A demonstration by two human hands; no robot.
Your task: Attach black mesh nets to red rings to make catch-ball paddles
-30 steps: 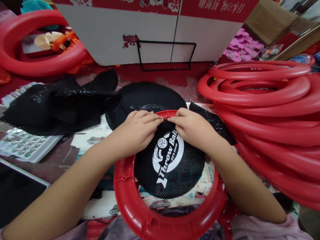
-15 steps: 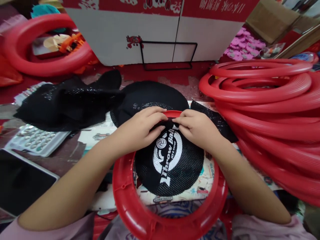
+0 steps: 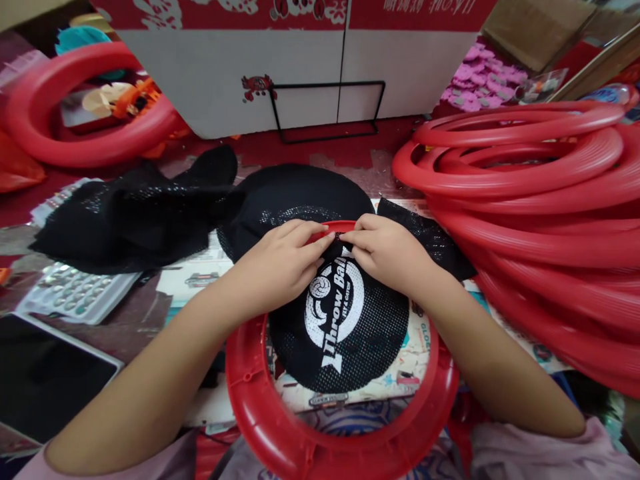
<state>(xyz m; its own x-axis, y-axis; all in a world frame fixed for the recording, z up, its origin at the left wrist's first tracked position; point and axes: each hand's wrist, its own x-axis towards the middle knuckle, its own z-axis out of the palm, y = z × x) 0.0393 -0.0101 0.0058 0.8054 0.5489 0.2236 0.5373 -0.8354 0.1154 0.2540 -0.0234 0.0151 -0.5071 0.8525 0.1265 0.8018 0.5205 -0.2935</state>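
Note:
A round black mesh net (image 3: pixel 373 357) printed "Throw Ball" in white lies inside a red plastic ring (image 3: pixel 255 393), whose hollow, ribbed side faces up. At the ring's far side, my left hand (image 3: pixel 287 260) pinches the net's top edge with fingertips and thumb. My right hand (image 3: pixel 390 253) meets it there, its fingertips pressed on the same edge beside the ring's red rim. The two hands' fingertips nearly touch. Whatever fastens the net at that point is hidden under the fingers.
Another black mesh piece (image 3: pixel 305 190) lies just behind the ring, and a crumpled black net (image 3: pixel 125 220) is at left. Red rings (image 3: pixel 540 220) are piled at right. At left are a tray of small round parts (image 3: pixel 83 293) and a dark tablet-like panel (image 3: pixel 45 373). A white-and-red carton (image 3: pixel 300 60) stands behind.
My left fingers have straightened and slid slightly toward the right along the net's edge. My right fingertips remain at the rim. The view has shifted a little.

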